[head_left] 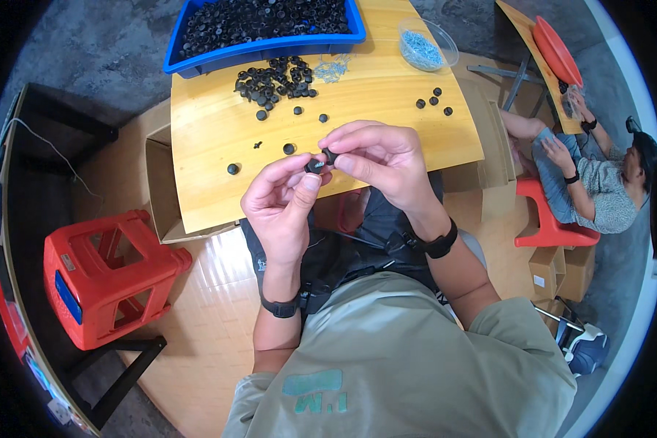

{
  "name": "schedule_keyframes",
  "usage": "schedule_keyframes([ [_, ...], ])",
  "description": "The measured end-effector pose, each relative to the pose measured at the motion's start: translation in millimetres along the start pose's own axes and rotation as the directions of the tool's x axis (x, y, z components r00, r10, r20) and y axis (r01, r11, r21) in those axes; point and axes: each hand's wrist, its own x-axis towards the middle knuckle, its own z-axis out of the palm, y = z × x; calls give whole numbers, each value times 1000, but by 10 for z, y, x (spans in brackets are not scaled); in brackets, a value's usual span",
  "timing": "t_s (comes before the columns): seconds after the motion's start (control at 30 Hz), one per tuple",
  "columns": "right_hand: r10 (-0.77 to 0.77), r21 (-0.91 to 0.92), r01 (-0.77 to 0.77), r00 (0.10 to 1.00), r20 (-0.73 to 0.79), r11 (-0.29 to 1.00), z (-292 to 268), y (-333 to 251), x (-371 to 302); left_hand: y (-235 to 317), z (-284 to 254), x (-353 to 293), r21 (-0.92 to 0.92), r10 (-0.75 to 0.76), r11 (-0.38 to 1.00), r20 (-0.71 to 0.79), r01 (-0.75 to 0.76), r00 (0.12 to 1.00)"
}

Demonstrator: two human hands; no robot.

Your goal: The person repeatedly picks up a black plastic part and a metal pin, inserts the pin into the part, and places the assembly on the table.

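My left hand (pixel 279 212) pinches a small round black plastic cap (pixel 312 168) with a short silvery coil, like a spring, showing at it. Close beside it, my right hand (pixel 387 164) grips another small black plastic piece (pixel 330 155) between thumb and fingers. The two pieces nearly meet above the table's near edge; whether they touch I cannot tell. Just beyond my hands lie a round black cap (pixel 288 149) and a tiny black piece (pixel 258 145). Another black cap (pixel 233 168) rests to the left.
A blue tray (pixel 263 48) full of black parts stands at the wooden table's (pixel 204 131) far side. Before it lie loose caps (pixel 270 82) and silvery pieces (pixel 331 68). A clear bowl (pixel 445 52) holds more silvery pieces. A red stool (pixel 102 285) stands left; a person (pixel 598 175) sits right.
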Motion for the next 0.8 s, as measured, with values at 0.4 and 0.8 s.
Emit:
schedule_keyframes([
  [0.4,-74,-104,69,996,-46,992,44,-116,-44,19,1,-4,-23,33,999,42,-32,999],
  [0.8,-38,-55,35,998,-49,998,89,-106,-84,42,23,-29,50,65,997,15,-66,998],
])
